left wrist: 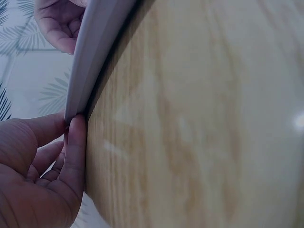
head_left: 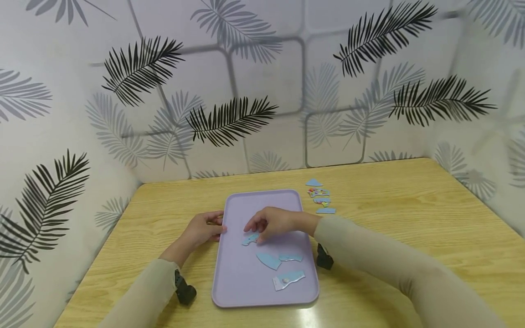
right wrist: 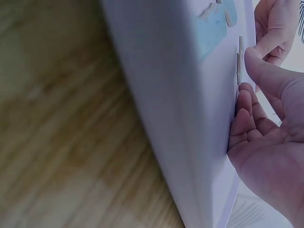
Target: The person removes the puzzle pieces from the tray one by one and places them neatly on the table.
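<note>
A lilac tray [head_left: 242,291] lies on the wooden table, with several light blue puzzle pieces on it. My left hand [head_left: 205,228] holds the tray's left rim, its thumb and finger meeting at the edge in the left wrist view. Over the tray's middle, my right hand [head_left: 276,223] has curled fingers and thumb at a small blue puzzle piece [head_left: 249,239]. The right wrist view shows this puzzle piece [right wrist: 239,64] nearly edge-on, thumb and fingertips right at it. Nearer the front lie a curved piece [head_left: 268,261], a narrow piece [head_left: 290,258] and a larger piece [head_left: 293,278].
Beyond the tray's right edge, a short column of pieces lies on the table [head_left: 389,205]: a blue triangular piece [head_left: 314,182], a multicoloured piece [head_left: 319,192], a blue piece with yellow [head_left: 322,201] and a plain blue strip [head_left: 326,211]. A leaf-patterned wall [head_left: 279,146] stands behind.
</note>
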Tool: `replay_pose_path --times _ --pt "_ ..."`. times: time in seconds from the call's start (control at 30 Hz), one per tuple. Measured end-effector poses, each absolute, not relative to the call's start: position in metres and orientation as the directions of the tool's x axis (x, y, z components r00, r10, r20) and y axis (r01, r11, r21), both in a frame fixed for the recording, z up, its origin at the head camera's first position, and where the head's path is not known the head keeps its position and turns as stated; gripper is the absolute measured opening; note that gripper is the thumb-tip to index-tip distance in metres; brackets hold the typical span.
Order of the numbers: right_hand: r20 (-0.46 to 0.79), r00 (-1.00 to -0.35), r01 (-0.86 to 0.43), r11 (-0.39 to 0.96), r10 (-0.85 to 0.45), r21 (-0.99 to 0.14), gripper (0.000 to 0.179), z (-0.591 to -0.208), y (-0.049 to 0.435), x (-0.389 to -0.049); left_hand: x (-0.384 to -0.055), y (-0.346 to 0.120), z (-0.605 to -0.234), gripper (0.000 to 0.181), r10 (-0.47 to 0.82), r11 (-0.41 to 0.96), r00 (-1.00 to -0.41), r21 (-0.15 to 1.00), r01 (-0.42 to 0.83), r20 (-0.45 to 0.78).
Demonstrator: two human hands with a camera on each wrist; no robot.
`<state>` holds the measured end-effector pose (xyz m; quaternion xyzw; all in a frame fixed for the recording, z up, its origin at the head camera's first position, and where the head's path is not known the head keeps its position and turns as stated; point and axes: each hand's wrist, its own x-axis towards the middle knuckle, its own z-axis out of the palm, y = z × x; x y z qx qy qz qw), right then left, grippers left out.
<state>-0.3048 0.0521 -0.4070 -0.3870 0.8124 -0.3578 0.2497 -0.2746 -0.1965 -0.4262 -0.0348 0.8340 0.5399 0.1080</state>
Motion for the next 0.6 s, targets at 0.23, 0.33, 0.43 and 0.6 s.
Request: replay_pose_path --times 0.23,0.33,0.43,0.6 --pt "-0.136 -0.573 -0.499 0.476 -0.808 -0.724 0.038 -0.4094 0.0503 -0.3064 -0.2746 -0.1964 -0.4244 0.055 0.069 0.423 -0.976 0.892 -0.160 -0.208" --pt "-0.138 -0.565 -0.521 0.481 -0.813 -0.705 0.036 -0.4104 0.0490 -0.3062 -0.2743 -0.1962 -0.4230 0.055 0.074 0.424 -0.975 0.892 -0.158 -0.208" --pt "-0.139 -0.559 -0.536 0.484 -0.818 -0.691 0.034 -0.4119 0.0475 -0.3054 -0.2740 -0.1959 -0.4224 0.055 0.072 0.426 -0.975 0.890 -0.162 -0.212" --pt "-0.147 -0.554 -0.535 0.485 -0.820 -0.691 0.033 -0.4134 0.0461 -0.3044 -0.2733 -0.1952 -0.4228 0.054 0.067 0.435 -0.974 0.885 -0.168 -0.218"
